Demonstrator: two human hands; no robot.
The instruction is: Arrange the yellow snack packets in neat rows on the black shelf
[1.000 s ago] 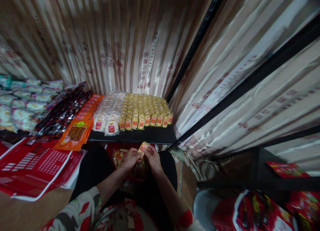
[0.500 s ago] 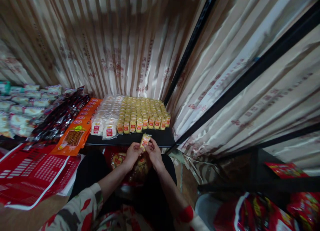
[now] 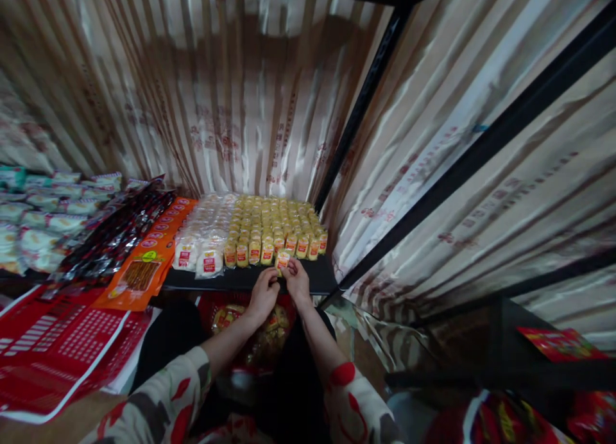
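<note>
Both hands meet at the front edge of the black shelf. The left hand and the right hand pinch one small yellow snack packet between their fingertips, holding it upright with its red label facing out. The packet sits just in front of the front row of yellow packets, about at the gap in that row, right of the middle; whether it already touches the shelf cannot be told.

By the look of it, the step in hand is setting this packet into the front row. The next move would call for lowering it straight, label forward, and letting go with both hands without tipping the neighbours, which stand touching one another on either side.

Room is tight. Behind the row the shelf is filled with packets to the curtain. To the left stand clear packets with red labels, then orange packets and dark packets, which run along the shelf toward its left end. At the right corner a black shelf post rises close beside the last yellow packet. Only a narrow strip of bare shelf runs along the front edge, so a nudged packet could drop off it. Below the hands, on the lap, lies a red bag of more snacks. A red printed sheet lies well off to the left.
</note>
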